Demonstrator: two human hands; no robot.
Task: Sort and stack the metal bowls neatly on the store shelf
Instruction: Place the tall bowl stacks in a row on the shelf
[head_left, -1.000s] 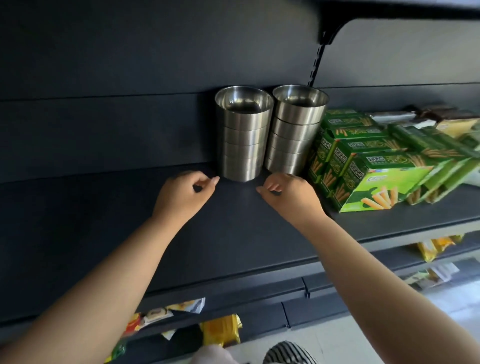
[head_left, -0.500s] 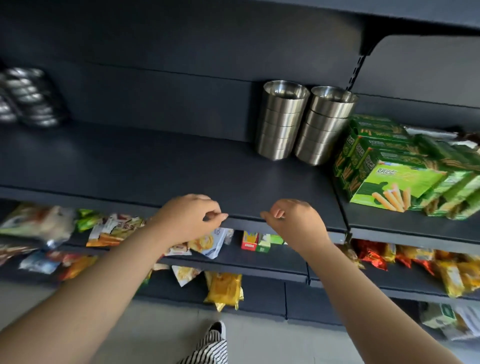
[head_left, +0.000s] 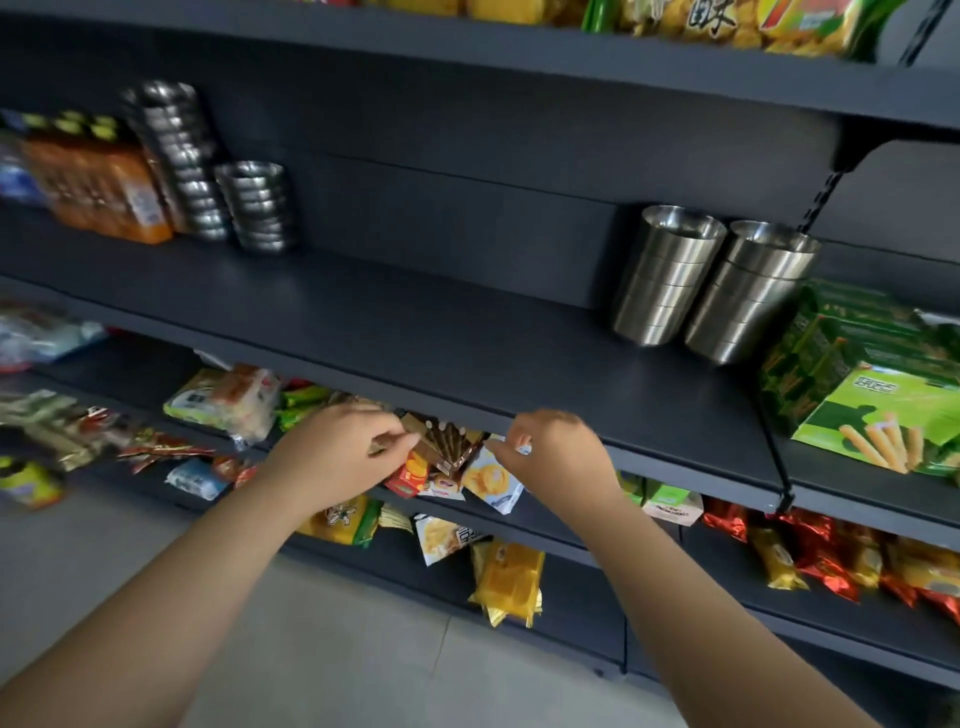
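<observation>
Two neat stacks of smooth metal bowls stand side by side at the back right of the dark shelf: the left stack and the right stack. Far to the left stand two more stacks of ribbed metal bowls, a tall one and a shorter one. My left hand and my right hand hover in front of the shelf's front edge, well below the bowls. Both have loosely curled fingers and hold nothing.
Green biscuit boxes sit right of the smooth stacks. Orange packs stand at the far left. Snack packets fill the lower shelves. Yellow bags line the top shelf. Grey floor lies below.
Both hands have drawn back from the two smooth stacks to the shelf's front edge. The view has swung left, bringing the ribbed bowl stacks into sight.
</observation>
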